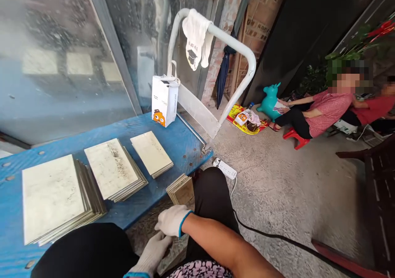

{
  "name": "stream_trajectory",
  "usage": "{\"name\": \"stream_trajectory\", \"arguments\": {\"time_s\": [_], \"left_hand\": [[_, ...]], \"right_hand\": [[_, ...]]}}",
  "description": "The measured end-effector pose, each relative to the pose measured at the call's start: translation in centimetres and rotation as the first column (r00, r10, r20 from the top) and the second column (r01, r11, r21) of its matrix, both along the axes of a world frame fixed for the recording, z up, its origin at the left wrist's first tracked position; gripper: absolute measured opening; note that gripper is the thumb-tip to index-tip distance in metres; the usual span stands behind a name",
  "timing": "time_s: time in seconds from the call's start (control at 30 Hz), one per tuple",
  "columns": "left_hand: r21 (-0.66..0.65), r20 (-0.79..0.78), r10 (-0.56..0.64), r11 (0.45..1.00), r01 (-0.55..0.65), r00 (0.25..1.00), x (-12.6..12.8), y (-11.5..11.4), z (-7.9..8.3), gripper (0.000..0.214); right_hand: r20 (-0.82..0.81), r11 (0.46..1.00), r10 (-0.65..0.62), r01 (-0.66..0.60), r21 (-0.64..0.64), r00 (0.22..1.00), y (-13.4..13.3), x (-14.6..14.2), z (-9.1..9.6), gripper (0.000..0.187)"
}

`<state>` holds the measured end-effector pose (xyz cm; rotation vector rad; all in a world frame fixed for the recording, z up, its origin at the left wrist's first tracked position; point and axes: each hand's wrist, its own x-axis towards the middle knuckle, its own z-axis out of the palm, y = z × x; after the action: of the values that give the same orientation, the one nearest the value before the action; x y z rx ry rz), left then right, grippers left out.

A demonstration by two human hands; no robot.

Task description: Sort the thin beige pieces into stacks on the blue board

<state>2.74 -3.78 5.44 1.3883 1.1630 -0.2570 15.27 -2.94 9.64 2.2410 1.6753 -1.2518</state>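
Note:
My right hand (174, 220), in a white knit glove with a blue cuff, is closed and meets my left hand (151, 251) between my knees. My left hand wears a matching glove; its fingers are curled and partly covered. Whatever either hand holds, if anything, is hidden. Ahead of the hands, a small stack of square tiles (180, 190) stands on edge beside my knee. Three stacks of cream tiles lie flat on the blue bench: a large left stack (52, 195), a dirt-marked middle stack (108, 167) and a smaller right stack (149, 150).
The blue bench (129, 214) has a grey tubular rail (237, 45) with a white cloth (196, 35) over it. A paper bag (164, 101) stands on the bench. A power strip (224, 168) with a cable lies on the floor. Two people sit at right, near a dark wooden seat (379, 187).

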Motion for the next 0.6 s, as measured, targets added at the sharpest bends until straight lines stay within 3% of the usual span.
{"name": "stream_trajectory", "arguments": {"time_s": [0.07, 0.13, 0.23, 0.3, 0.37, 0.5, 0.6], "left_hand": [[0.083, -0.053, -0.006, 0.996, 0.01, 0.999, 0.5, 0.9, 0.1, 0.035], [0.135, -0.079, -0.029, 0.99, 0.04, 0.996, 0.9, 1.5, 0.6, 0.038], [0.171, -0.091, -0.079, 0.981, 0.094, 0.993, 1.1, 1.5, 1.6, 0.04], [0.172, -0.086, -0.11, 0.977, 0.124, 0.99, 1.1, 1.2, 2.0, 0.039], [0.169, -0.082, -0.119, 0.977, 0.131, 0.989, 1.2, 1.1, 2.1, 0.038], [0.168, -0.069, -0.092, 0.981, 0.102, 0.993, 1.0, 1.3, 1.5, 0.04], [0.159, -0.07, -0.084, 0.983, 0.094, 0.994, 0.7, 1.7, 0.6, 0.039]], "right_hand": [[-0.001, 0.998, 0.024, -0.024, -0.066, 1.0, -0.1, 0.7, 0.3, 0.021], [0.035, 0.997, -0.036, 0.038, -0.071, 0.999, -0.5, 1.6, 0.8, 0.028], [0.044, 0.983, -0.185, 0.186, -0.009, 0.982, -2.1, 2.1, 1.6, 0.038], [-0.009, 0.944, -0.327, 0.327, 0.033, 0.945, -3.2, 1.8, 1.6, 0.039], [-0.03, 0.919, -0.392, 0.393, 0.045, 0.92, -4.0, 1.2, 1.3, 0.036], [0.042, 0.956, -0.294, 0.294, 0.009, 0.955, -3.9, 0.5, 0.6, 0.035], [0.068, 0.956, -0.291, 0.293, -0.02, 0.954, -3.2, 0.7, 0.7, 0.037]]}}
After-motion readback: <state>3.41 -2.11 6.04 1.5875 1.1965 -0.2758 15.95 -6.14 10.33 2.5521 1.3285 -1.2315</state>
